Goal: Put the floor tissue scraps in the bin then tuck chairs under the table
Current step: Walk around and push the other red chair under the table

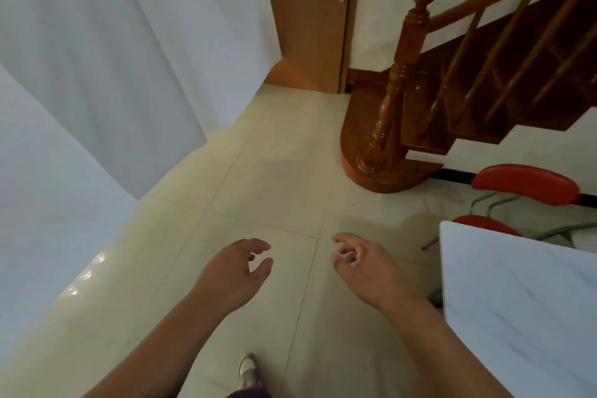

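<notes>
My left hand and my right hand hang out in front of me above the pale floor tiles, both with fingers loosely curled and apart, holding nothing. A red chair with a metal frame stands at the right, behind the corner of a white marbled table; its seat sits partly under the table's far edge. No tissue scraps and no bin show in this view.
White cloth drapes hang along the left side. A wooden door is straight ahead, and a wooden staircase with a newel post rises at the right. My shoe shows at the bottom.
</notes>
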